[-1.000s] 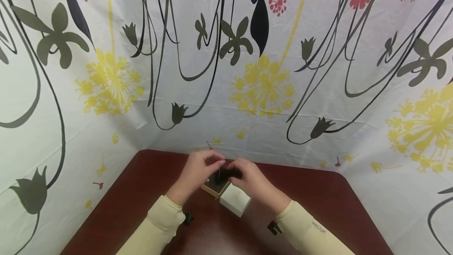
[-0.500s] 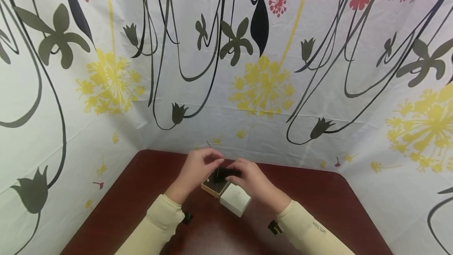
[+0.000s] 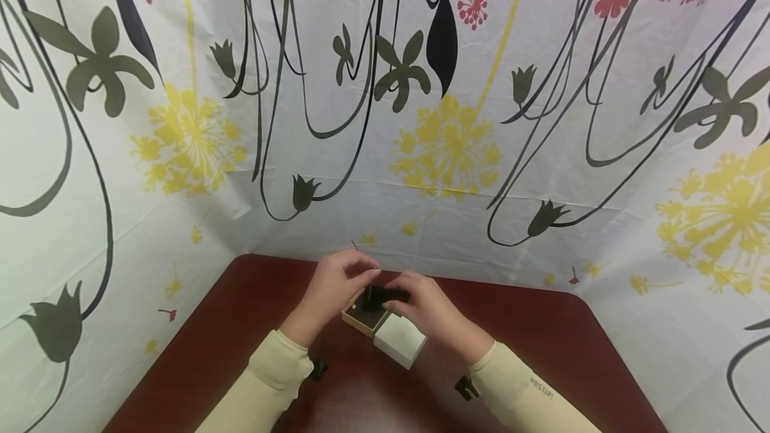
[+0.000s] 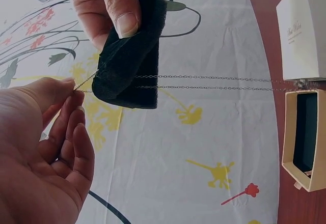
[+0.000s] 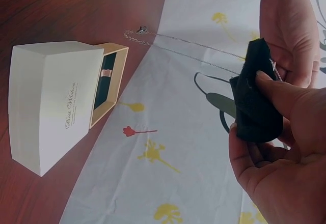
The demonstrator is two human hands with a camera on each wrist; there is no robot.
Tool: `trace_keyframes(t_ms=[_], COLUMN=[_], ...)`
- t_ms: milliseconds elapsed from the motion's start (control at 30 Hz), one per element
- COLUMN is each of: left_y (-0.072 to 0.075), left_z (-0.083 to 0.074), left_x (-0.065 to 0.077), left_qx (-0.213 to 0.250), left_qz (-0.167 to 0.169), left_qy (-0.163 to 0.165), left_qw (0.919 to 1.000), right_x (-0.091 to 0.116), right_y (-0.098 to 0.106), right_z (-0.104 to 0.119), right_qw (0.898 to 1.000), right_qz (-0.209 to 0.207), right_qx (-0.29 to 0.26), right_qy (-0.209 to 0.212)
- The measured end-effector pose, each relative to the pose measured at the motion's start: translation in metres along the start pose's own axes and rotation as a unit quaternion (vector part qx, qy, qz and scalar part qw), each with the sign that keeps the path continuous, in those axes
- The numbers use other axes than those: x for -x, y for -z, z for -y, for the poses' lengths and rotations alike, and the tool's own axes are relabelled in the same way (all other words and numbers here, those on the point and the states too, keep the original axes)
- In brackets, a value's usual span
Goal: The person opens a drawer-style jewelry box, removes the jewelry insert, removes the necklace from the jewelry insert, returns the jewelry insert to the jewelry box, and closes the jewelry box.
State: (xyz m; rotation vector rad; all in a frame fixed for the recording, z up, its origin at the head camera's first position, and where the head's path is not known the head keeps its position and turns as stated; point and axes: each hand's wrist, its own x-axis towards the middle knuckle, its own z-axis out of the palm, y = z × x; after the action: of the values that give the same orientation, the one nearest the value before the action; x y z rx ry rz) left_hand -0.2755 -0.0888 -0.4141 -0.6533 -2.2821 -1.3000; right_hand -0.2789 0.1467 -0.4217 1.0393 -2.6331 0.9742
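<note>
Nearest: pale sleeves (image 3: 279,369) come in from L and R over the near part of the tabletop (image 3: 517,333), a small black piece (image 3: 466,387) at the R cuff. That stretch btwn the forearms looks bare, so there's room to draw the elbows back.

Next, white box (image 3: 398,338), set just in front of the R hand (image 3: 424,296); prob. parked close for a short reach. Tan box (image 4: 289,127) sits right beside it, open side up, dark lining and pink ribbon (image 5: 106,73) showing; can't tell if the 2 boxes touch.

Above/just beyond: R hand grips a folded dark cloth (image 4: 132,56), thumb on one face, fingers behind, prob. to steady it b/c it's limp. L hand (image 3: 337,282) pinches one end of the chain (image 4: 183,77) btwn thumb & fingertips. Chain meets the cloth, then 2 strands run straight down to the pendant (image 5: 142,29), which is near the boxes; straight run suggests its wt. keeps them apart. Can't tell if chain threads thru or just passes alongside, nor if pendant hangs free.

Farthest: tabletop's back edge is near the hands, patterned sheet (image 3: 421,219) rising behind, so little fwd room; more to either side. Tan box rim is the edge the pendant could snag on.
</note>
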Motion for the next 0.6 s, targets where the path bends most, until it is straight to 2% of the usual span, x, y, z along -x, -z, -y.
trace_keyframes(t_ms=[600], left_y=[0.0034], left_z=[-0.0052], left_x=[-0.0022], left_qx=[0.022], left_qz=[0.008], left_qy=[0.027], left_qw=[0.9994], right_x=[0.0002], right_y=[-0.0019], right_z=[-0.0039], right_qw=[1.000], right_qz=[-0.004], right_qx=[0.005], right_qy=[0.010])
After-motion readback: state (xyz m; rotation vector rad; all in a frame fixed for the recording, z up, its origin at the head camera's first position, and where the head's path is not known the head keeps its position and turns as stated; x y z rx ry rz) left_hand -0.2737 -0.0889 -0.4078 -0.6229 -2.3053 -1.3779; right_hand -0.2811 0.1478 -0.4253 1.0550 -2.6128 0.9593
